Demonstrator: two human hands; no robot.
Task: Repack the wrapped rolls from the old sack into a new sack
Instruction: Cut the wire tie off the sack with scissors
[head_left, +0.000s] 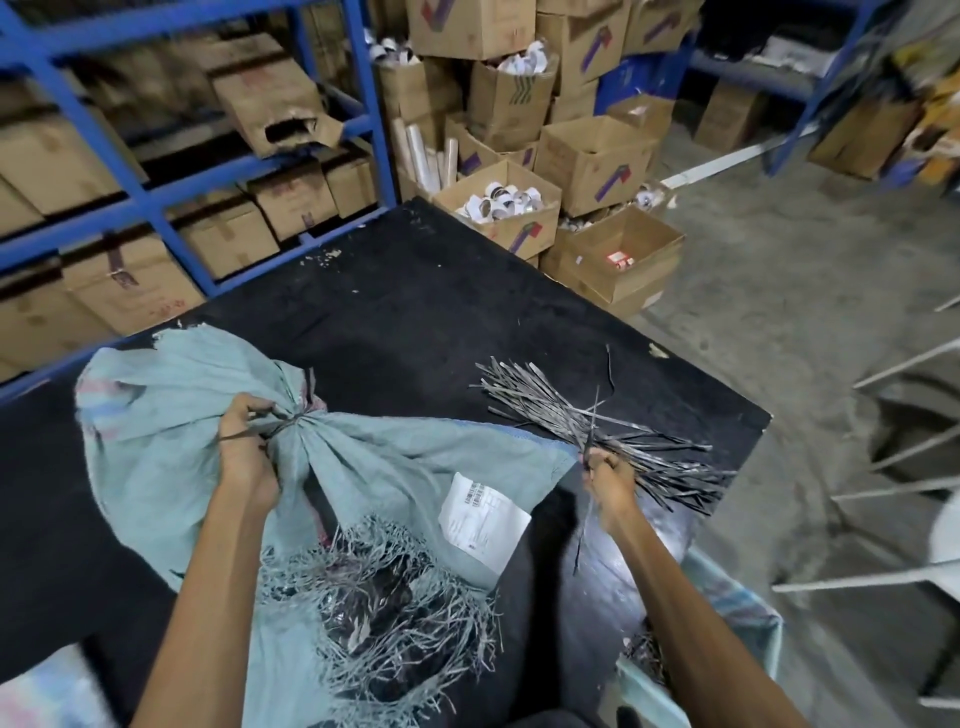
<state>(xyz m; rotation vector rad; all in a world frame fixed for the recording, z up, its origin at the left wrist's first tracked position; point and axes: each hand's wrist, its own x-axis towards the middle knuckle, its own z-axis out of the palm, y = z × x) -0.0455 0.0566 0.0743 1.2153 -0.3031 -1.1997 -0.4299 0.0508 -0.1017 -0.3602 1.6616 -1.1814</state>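
A pale green woven sack (363, 467) lies on the black table (405, 291), its neck gathered and bound with a dark strap. A frayed hole near me shows dark wrapped rolls (374, 608) inside. A white label (483, 519) is stuck on the sack. My left hand (244, 447) grips the bunched neck and the strap's end. My right hand (608, 483) pinches a single dark strap beside a pile of loose black straps (597, 431). Another woven sack (722, 618) stands by my right forearm, its contents mostly hidden.
Blue shelving (171, 192) with cardboard boxes runs along the left. Open boxes of tape rolls (504, 208) are stacked beyond the table's far corner. A concrete floor (810, 291) and white metal chair legs (904, 467) are to the right.
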